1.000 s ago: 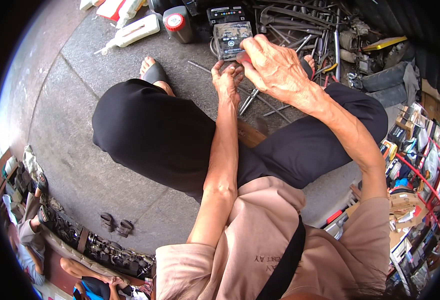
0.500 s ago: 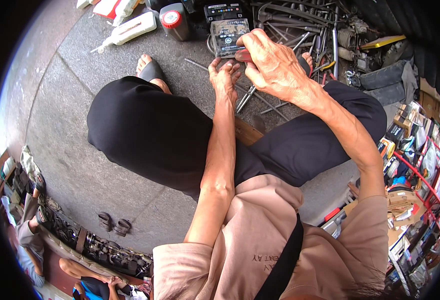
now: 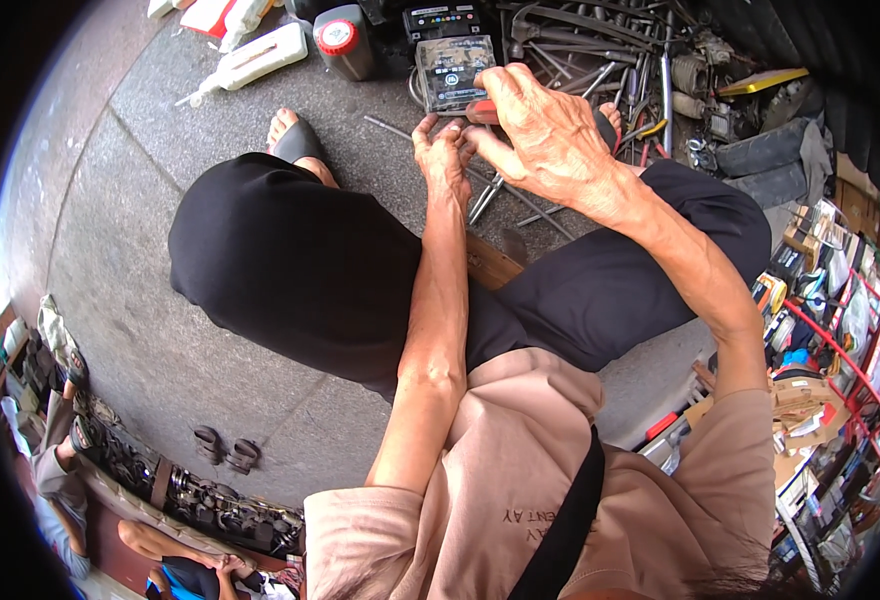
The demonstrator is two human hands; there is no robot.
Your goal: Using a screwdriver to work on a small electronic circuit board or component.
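Note:
My right hand (image 3: 550,135) is closed around a tool with a red handle (image 3: 482,112), held just in front of a dark, dusty box-shaped battery (image 3: 455,72). The tool's shaft does not show, so its exact kind is unclear. Directly below the battery's near edge, my left hand (image 3: 442,165) has its fingers bent and drawn together, close to the red handle. Whatever those fingertips pinch is too small to make out. A second black battery (image 3: 442,20) stands behind the first one.
A grey bottle with a red cap (image 3: 338,38) and a white squeeze bottle (image 3: 268,55) stand and lie left of the batteries. Metal tools (image 3: 600,40) are heaped to the right. A thin rod (image 3: 390,127) lies on the floor (image 3: 160,260). Boxed goods (image 3: 810,400) crowd the far right.
My right hand has shifted slightly, with its thumb now nearer my left fingertips. The red handle has tipped a little. My left hand is almost where it was.

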